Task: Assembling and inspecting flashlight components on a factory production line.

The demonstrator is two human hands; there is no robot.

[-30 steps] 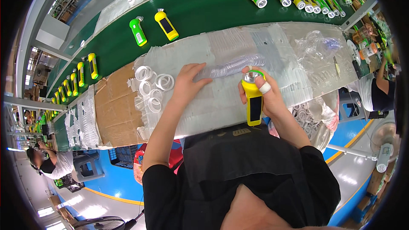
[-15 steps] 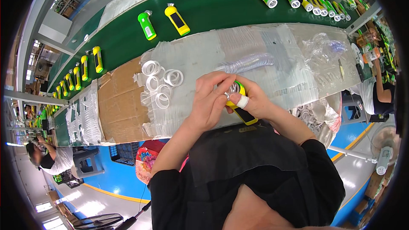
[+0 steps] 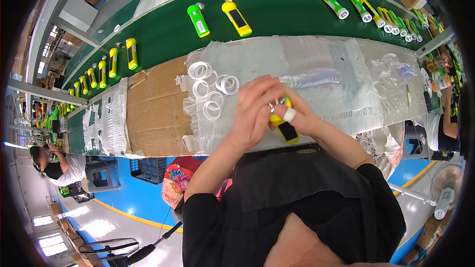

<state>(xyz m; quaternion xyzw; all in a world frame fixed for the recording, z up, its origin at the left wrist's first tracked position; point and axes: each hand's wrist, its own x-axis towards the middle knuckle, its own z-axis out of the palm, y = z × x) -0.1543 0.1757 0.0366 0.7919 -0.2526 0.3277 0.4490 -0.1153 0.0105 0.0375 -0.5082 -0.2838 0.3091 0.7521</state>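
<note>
Close to my body, above the table's near edge, both hands are around a yellow flashlight (image 3: 287, 131) with a black panel on its side. My right hand (image 3: 304, 116) grips its body, the thumb wrapped in white tape. The curved fingers of my left hand (image 3: 254, 113) lie over the flashlight's head and cover most of it; a bit of shiny silver shows between the hands. Left of them, several white rings (image 3: 200, 89) lie loose on the plastic-covered tabletop. Just beyond my hands is a row of nested clear plastic discs (image 3: 316, 78).
A green belt (image 3: 277, 17) runs along the far side, with yellow and green flashlights (image 3: 237, 17) on it. Brown cardboard (image 3: 156, 106) covers the table at left. Crumpled clear plastic (image 3: 393, 71) lies at right. A bag of rings (image 3: 381, 143) hangs by the right edge. Other people sit at both sides.
The whole view has shifted, so the table and belt appear further right. My left hand's fingers have moved across the flashlight's head, hiding more of it. My right hand keeps its grip.
</note>
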